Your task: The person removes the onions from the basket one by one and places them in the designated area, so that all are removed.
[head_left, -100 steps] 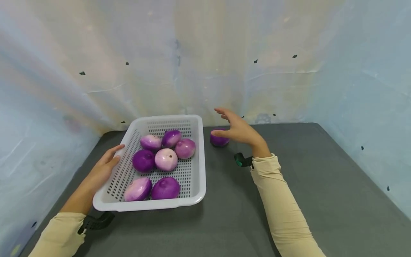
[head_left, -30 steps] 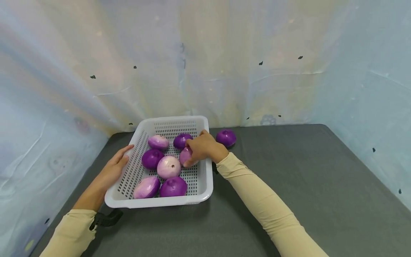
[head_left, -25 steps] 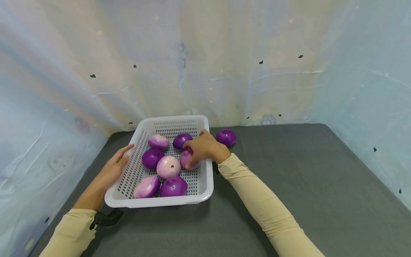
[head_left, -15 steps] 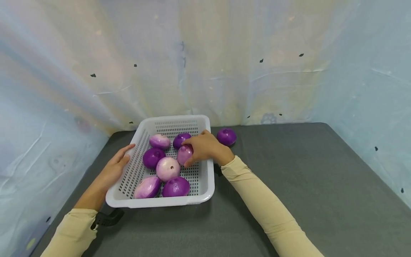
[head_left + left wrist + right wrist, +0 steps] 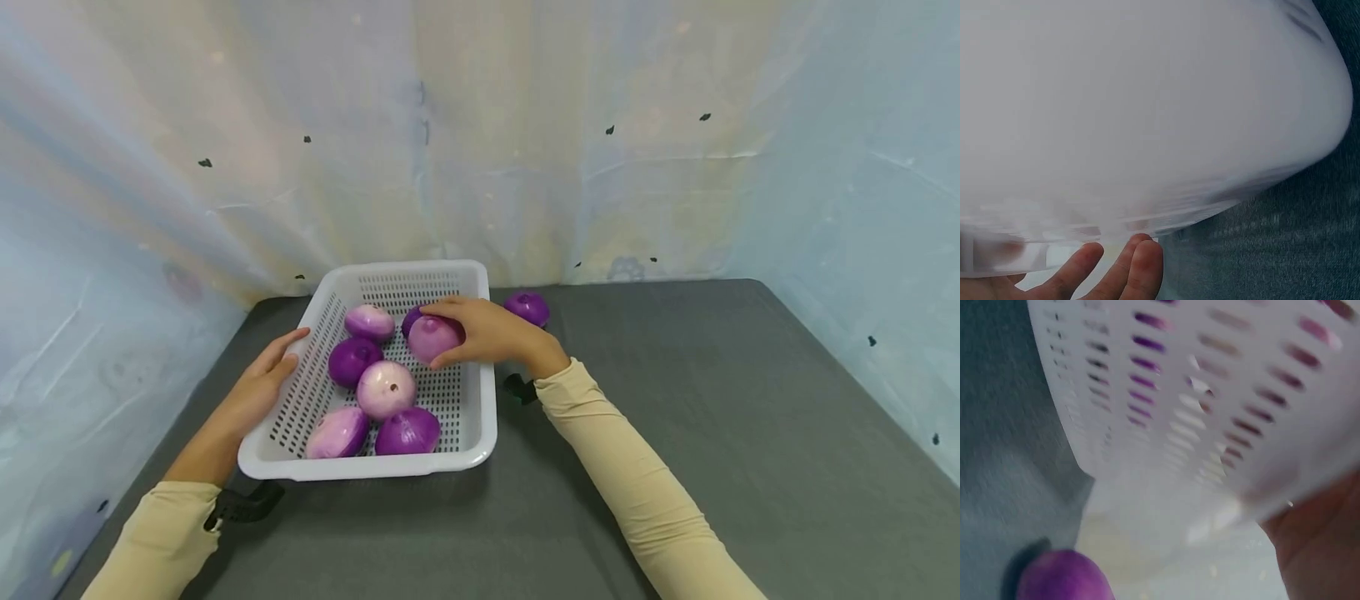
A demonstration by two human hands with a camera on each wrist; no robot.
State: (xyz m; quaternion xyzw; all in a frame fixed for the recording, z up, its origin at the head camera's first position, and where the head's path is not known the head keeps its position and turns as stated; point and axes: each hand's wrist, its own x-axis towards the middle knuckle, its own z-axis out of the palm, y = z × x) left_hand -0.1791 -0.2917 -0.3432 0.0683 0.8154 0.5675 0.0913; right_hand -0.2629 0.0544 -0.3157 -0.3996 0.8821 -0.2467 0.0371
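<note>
A white perforated plastic basket holds several peeled red onions, among them a pale onion and a deep purple onion. At its left rim, my left hand holds the basket; the left wrist view has fingertips right at its outer wall. My right hand reaches over the right rim and grips a pinkish onion between thumb and fingers. That onion partly covers a dark purple onion behind it. Outside the basket, another purple onion lies past the right hand.
The dark grey table extends to the right and in front of the basket. A pale plastic sheet hangs behind the table and along both sides. In the right wrist view, the outside onion lies beside the slotted basket wall.
My right hand came from near the outside onion into the basket, took hold of the pinkish onion and lifted it slightly, up and back. The left hand stays at the rim.
</note>
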